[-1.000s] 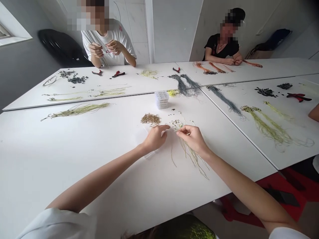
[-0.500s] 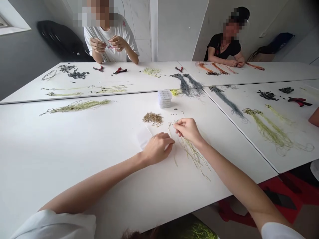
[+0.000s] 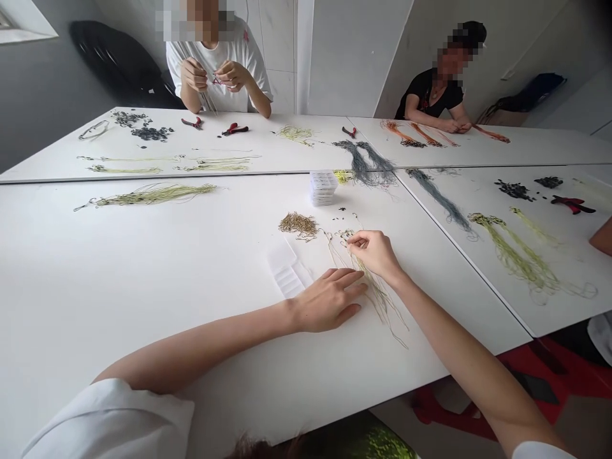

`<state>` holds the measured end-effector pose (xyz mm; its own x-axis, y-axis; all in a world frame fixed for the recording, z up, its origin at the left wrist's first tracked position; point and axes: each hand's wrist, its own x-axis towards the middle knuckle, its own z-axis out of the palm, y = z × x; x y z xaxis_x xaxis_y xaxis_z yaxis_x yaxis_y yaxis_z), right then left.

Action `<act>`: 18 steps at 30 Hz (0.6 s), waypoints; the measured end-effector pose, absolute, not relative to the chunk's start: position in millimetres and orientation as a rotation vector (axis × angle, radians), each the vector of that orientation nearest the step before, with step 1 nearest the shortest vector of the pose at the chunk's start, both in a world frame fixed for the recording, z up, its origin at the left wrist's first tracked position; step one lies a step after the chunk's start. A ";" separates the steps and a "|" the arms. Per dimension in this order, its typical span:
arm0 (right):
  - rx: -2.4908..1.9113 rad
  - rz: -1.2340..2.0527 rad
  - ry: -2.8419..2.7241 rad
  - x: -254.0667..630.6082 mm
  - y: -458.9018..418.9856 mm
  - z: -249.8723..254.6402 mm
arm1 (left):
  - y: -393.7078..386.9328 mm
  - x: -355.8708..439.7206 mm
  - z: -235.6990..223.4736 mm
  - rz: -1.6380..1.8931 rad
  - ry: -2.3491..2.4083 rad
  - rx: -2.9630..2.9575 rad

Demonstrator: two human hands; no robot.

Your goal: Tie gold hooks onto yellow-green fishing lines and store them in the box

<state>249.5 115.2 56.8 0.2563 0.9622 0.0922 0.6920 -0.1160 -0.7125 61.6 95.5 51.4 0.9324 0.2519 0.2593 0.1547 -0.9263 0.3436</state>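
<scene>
A bunch of thin green threads lies on the white table. It runs in a long line from its top ends, on the far left, down to its loose ends, on the near right. The right hand is at the top ends, so it is the closer hand to them. Its thumb and first finger press together on the threads, but what they pinch is too small to see well. The left hand lies flat on the table, just left of the threads. Its fingers are a bit apart and hold nothing. A clear plastic tray lies left of that hand, and a small pile of gold beads lies farther away.
</scene>
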 end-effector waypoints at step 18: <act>-1.966 0.391 -1.683 251.6 115.3 52.9 | 146.1 65.5 62.6 0.516 0.614 2.754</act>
